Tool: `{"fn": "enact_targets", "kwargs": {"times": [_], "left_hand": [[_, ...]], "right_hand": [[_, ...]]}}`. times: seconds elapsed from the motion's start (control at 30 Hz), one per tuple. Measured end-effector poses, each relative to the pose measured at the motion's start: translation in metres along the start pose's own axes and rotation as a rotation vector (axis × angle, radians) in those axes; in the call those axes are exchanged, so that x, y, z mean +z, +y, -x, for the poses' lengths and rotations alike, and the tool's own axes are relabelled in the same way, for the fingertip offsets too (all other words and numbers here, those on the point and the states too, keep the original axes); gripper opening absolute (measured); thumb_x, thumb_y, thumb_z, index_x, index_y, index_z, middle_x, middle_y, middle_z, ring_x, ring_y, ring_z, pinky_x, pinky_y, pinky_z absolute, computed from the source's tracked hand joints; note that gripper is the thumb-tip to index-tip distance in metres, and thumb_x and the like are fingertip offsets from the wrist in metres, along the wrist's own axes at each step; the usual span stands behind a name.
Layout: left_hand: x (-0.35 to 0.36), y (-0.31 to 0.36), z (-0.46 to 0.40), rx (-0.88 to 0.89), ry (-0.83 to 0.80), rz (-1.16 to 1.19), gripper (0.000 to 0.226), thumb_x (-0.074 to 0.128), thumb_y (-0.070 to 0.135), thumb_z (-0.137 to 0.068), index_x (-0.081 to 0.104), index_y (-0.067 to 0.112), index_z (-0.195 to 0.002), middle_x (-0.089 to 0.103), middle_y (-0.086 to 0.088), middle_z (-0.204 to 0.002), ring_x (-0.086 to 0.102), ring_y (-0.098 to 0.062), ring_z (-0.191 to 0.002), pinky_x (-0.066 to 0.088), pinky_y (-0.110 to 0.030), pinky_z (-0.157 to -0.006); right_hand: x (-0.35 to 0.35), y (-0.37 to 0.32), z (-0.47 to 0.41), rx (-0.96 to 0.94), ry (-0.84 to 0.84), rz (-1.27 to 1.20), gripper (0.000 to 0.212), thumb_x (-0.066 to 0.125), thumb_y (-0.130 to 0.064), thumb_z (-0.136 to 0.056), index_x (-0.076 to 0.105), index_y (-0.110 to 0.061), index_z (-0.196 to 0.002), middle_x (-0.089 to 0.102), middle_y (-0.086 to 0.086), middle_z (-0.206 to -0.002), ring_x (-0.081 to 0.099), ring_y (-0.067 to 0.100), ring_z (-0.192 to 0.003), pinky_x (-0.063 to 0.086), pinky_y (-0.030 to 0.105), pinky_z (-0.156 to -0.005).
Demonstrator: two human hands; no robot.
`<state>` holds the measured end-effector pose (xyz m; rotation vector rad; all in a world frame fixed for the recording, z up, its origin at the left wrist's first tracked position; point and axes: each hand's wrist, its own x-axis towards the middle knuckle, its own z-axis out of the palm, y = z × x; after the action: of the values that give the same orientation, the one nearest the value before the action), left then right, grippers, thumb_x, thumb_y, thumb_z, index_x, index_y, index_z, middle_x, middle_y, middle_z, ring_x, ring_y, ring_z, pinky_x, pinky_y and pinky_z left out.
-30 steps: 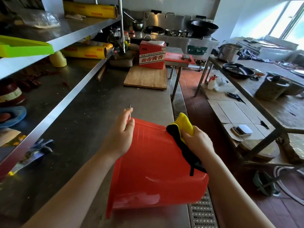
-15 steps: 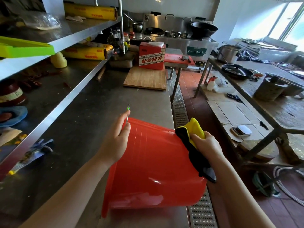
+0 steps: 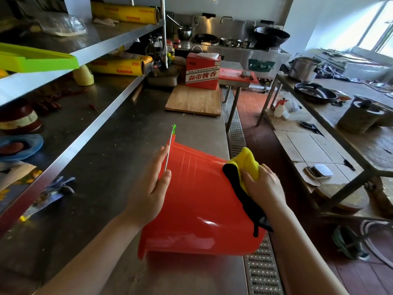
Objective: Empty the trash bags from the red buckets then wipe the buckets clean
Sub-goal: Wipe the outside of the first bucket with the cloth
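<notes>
we are wiping the red bucket [image 3: 197, 201], which is lying tipped on its side at the edge of the steel counter [image 3: 106, 167]. our left hand [image 3: 152, 188] is bracing the base with straight fingers, touching the wire handle [image 3: 169, 150]. our right hand [image 3: 262, 186] is clutching the yellow cloth [image 3: 246, 165] against the wall. we are best keeping the brace firm while dragging long strokes.

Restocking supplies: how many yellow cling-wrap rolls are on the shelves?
2. One roll lies on the top shelf; another roll lies on the lower shelf, with wrapped yellow packaging behind it that might hide more.
</notes>
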<state>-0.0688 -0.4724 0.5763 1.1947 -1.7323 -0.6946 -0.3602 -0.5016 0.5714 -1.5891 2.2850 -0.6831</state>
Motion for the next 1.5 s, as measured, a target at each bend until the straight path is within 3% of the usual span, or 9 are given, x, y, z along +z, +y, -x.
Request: {"fn": "enact_targets", "kwargs": {"times": [0.1, 0.3, 0.47, 0.63, 0.83, 1.0, 1.17, 1.5], "left_hand": [[-0.001, -0.003, 0.000, -0.004, -0.011, -0.030, 0.057, 0.031, 0.041, -0.102, 0.016, 0.034, -0.157, 0.014, 0.020, -0.162, 0.011, 0.003, -0.148, 0.018, -0.040, -0.123], [-0.001, -0.007, 0.000, -0.008, -0.007, -0.024, 0.060, 0.032, 0.044, -0.100, 0.016, 0.032, -0.157, 0.013, 0.019, -0.163, 0.010, 0.002, -0.149, 0.018, -0.044, -0.123], [0.000, -0.014, 0.003, -0.012, 0.054, -0.036, 0.064, 0.032, 0.050, -0.098, 0.021, 0.029, -0.157, 0.019, 0.017, -0.162, 0.016, 0.000, -0.148, 0.021, -0.046, -0.122], [-0.001, -0.020, 0.006, -0.016, 0.045, -0.008, 0.061, 0.031, 0.047, -0.100, 0.019, 0.029, -0.157, 0.019, 0.016, -0.162, 0.017, -0.004, -0.149, 0.021, -0.050, -0.121], [0.002, -0.009, 0.007, 0.067, 0.060, -0.011, 0.054, 0.031, 0.039, -0.102, 0.022, 0.032, -0.155, 0.023, 0.013, -0.162, 0.021, -0.007, -0.149, 0.024, -0.049, -0.121], [0.004, -0.006, 0.010, 0.114, 0.094, -0.035, 0.050, 0.032, 0.034, -0.102, 0.027, 0.032, -0.152, 0.028, 0.011, -0.160, 0.025, -0.007, -0.147, 0.027, -0.044, -0.120], [0.005, -0.004, 0.015, 0.082, 0.074, -0.007, 0.054, 0.031, 0.035, -0.102, 0.025, 0.025, -0.154, 0.025, 0.010, -0.162, 0.022, -0.005, -0.148, 0.021, -0.032, -0.120], [0.003, 0.004, 0.020, 0.123, 0.041, -0.035, 0.051, 0.033, 0.030, -0.102, 0.030, 0.024, -0.153, 0.030, 0.008, -0.159, 0.027, -0.009, -0.147, 0.026, -0.031, -0.119]], "right_hand": [[0.011, -0.024, -0.001, -0.116, 0.041, 0.022, 0.054, 0.044, -0.058, -0.092, 0.063, -0.013, -0.114, 0.058, 0.006, -0.132, 0.046, 0.028, -0.127, 0.034, 0.042, -0.108], [0.029, -0.060, 0.000, -0.201, 0.057, 0.005, 0.055, 0.035, -0.057, -0.096, 0.063, -0.015, -0.117, 0.062, 0.008, -0.129, 0.050, 0.028, -0.125, 0.036, 0.044, -0.107], [0.044, -0.109, 0.021, -0.335, 0.062, -0.024, 0.071, 0.018, -0.065, -0.083, 0.063, -0.020, -0.115, 0.063, 0.001, -0.124, 0.052, 0.026, -0.121, 0.037, 0.045, -0.105], [0.058, -0.144, 0.037, -0.437, 0.006, -0.020, 0.070, 0.021, -0.064, -0.082, 0.057, -0.021, -0.124, 0.058, -0.002, -0.129, 0.048, 0.026, -0.123, 0.036, 0.049, -0.107], [0.056, -0.132, 0.036, -0.471, 0.022, -0.055, 0.067, 0.029, -0.066, -0.082, 0.057, -0.022, -0.125, 0.059, -0.005, -0.130, 0.047, 0.021, -0.126, 0.036, 0.046, -0.108], [0.046, -0.108, 0.027, -0.429, 0.002, -0.072, 0.068, 0.035, -0.066, -0.078, 0.059, -0.020, -0.123, 0.060, -0.002, -0.131, 0.049, 0.022, -0.126, 0.037, 0.041, -0.108], [0.027, -0.059, 0.007, -0.280, -0.014, -0.043, 0.035, 0.054, -0.052, -0.088, 0.062, -0.020, -0.099, 0.067, 0.001, -0.109, 0.057, 0.026, -0.109, 0.043, 0.039, -0.091], [-0.005, 0.007, -0.010, 0.040, -0.058, -0.077, 0.039, 0.052, -0.061, -0.083, 0.061, -0.024, -0.090, 0.066, -0.001, -0.087, 0.061, 0.025, -0.086, 0.051, 0.038, -0.076]]}}
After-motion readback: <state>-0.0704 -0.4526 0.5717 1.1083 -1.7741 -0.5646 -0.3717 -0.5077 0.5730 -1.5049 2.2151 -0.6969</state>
